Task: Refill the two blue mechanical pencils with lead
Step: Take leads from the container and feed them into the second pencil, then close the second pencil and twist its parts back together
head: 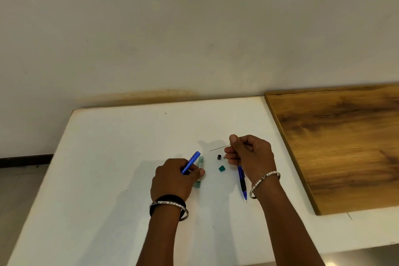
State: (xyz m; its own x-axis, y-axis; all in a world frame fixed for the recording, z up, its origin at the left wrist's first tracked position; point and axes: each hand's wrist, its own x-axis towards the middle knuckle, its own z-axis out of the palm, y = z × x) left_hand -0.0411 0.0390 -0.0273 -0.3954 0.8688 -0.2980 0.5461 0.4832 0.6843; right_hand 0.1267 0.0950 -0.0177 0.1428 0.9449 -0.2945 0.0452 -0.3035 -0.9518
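On the white tabletop (129, 147) the refill looks to be midway: the left hand (172, 179) is closed around one blue pencil (191, 162), its open end tilted up, while the right hand (250, 155) pinches a single thin lead (217, 148) between thumb and forefinger, not yet in the barrel. The second pencil (242, 183) lies flat just under the right hand, and I cannot tell whether it is filled. Counted: two pencils, one lead in view, one green lead case (200, 165) beside the left hand, one green cap (221, 168), one small dark cap (219, 157).
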